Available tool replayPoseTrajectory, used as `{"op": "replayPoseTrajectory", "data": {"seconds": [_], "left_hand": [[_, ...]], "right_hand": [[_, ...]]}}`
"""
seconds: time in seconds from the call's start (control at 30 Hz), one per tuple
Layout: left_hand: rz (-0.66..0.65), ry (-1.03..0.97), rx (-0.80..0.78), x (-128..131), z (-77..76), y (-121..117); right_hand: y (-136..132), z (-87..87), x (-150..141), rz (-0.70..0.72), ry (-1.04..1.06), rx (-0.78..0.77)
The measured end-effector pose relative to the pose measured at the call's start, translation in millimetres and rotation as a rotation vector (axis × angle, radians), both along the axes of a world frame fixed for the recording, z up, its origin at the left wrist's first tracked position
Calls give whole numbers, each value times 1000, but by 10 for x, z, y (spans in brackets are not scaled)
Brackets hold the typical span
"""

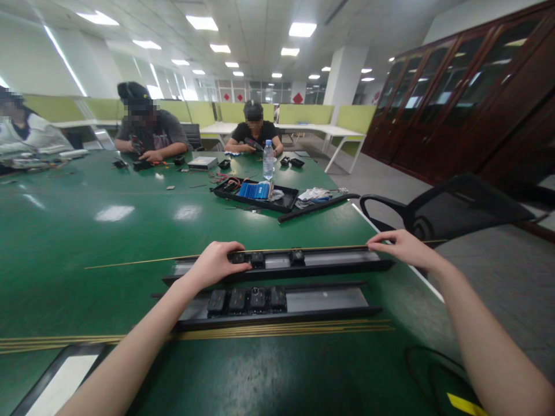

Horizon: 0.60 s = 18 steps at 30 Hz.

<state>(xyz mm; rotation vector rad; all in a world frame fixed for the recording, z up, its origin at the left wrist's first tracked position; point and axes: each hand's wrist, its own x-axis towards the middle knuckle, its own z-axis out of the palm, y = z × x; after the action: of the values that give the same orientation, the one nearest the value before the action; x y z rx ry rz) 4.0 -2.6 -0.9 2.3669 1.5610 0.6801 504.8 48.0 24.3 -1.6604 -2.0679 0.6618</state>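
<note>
A long black channel strip (342, 263) with a grey inner face lies across the table in front of me. Several small black socket modules (297, 256) sit in it. My left hand (217, 260) is closed around one module near the strip's left part, thumb in front and fingers behind. A thin brass-coloured rod (139, 263) runs along the strip's back edge and sticks out to the left. At the strip's right end, the fingertips of my right hand (401, 245) pinch the rod. Nearer me, a second channel strip (327, 299) holds several black modules (237, 300) side by side.
Several brass rods (303, 329) lie along the near strip. A tablet-like panel (65, 378) and a dark cable (416, 364) are close to me. Farther off stand a black tray (284, 199), a water bottle (268, 160) and gloves (314, 196). Other people work across the table.
</note>
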Motion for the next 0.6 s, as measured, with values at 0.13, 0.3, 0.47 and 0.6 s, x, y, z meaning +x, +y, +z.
{"op": "replayPoseTrajectory", "data": {"seconds": [0.13, 0.3, 0.47, 0.6], "left_hand": [[-3, -3, -4, 3, 3, 0], [3, 4, -5, 8, 9, -7], [2, 0, -5, 7, 13, -1], [-2, -2, -9, 4, 14, -1]], "right_hand": [[-38, 47, -10, -29, -6, -12], [-63, 71, 13, -50, -13, -23], [-51, 49, 95, -60, -43, -31], [-41, 11, 208, -93, -29, -31]]}}
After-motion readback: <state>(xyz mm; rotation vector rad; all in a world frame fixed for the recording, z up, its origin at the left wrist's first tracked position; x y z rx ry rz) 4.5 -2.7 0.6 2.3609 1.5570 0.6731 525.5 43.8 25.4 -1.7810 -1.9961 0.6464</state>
